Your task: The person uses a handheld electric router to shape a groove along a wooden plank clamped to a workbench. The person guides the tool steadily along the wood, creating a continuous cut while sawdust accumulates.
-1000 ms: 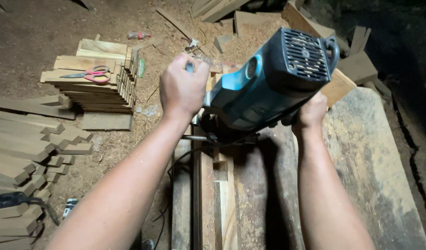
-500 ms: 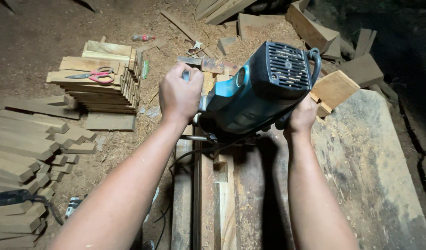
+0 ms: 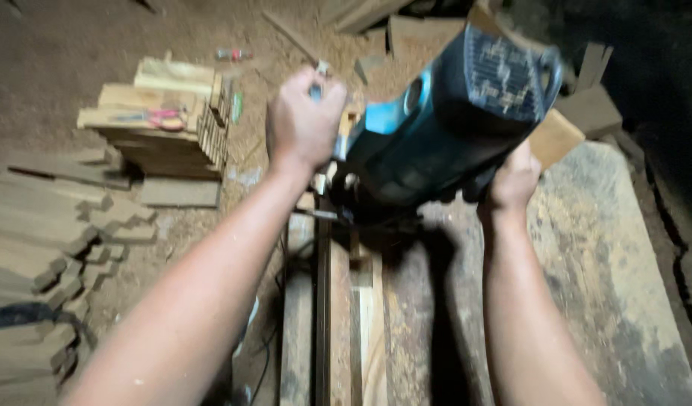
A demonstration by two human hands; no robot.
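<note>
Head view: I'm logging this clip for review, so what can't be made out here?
- Right hand: its fingers lie behind the power tool.
- Left hand: motion blur hides the small thing it grips.
- Tool's working end: hidden under its own body.
- Red-handled tool on the wood stack: too blurred to identify.

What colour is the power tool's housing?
Teal-blue with black parts, on the handheld power tool; head view shows it.
</note>
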